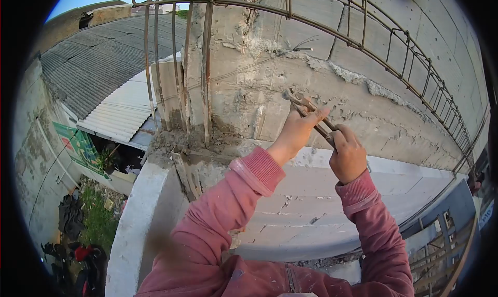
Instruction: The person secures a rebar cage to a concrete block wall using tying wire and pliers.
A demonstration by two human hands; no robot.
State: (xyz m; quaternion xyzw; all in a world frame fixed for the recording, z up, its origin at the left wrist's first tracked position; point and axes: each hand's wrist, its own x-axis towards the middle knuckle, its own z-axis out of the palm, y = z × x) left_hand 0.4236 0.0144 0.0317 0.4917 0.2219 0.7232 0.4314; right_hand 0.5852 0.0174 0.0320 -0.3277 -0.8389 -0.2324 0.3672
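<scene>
A pair of rusty long-handled pincers [328, 136] is raised in front of the rough concrete wall, jaws pointing up and left. My right hand [346, 154] is closed around the lower handles. Higher up, my left hand [300, 131] grips near the pincers' head, its thumb lying across the handles and the other fingers partly hidden. The jaws overlap the concrete face [259, 95] in this view, and nothing shows between them. Both arms wear pink sleeves.
Upright rebar [206, 79] rises from wet mortar [218, 136] at the left corner. A long rebar cage [358, 43] curves across the top and right. Below is a white block wall [306, 203]. Far down at left are a corrugated roof [109, 48] and a motorbike [85, 260].
</scene>
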